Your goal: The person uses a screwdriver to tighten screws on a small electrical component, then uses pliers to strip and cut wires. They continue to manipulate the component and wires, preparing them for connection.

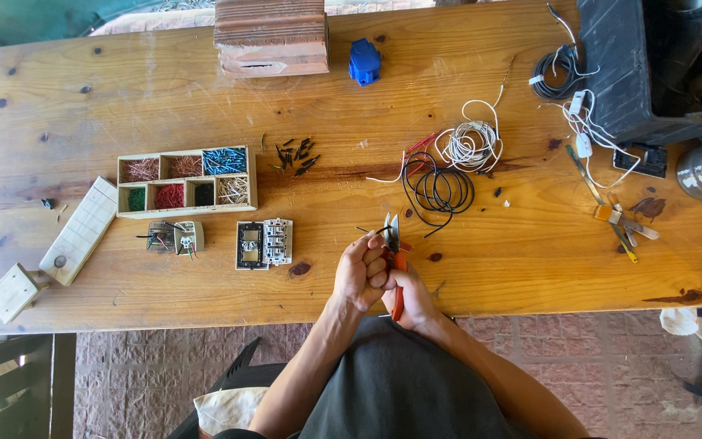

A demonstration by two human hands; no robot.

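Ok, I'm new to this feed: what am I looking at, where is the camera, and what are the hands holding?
One picture, from a camera on a person's head, looking down at a wooden table. No machine: two bare hands. The right hand grips orange-handled pliers; the left hand pinches a short dark wire at their tip. On the table lie a compartment box of coloured wire pieces, a switch module, black cable coils, white cable coils, a blue part and a brick.

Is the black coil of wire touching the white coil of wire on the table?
Touching. The head view shows the black wire coil meeting the lower edge of the white wire coil, their loops overlapping with no bare wood between them.
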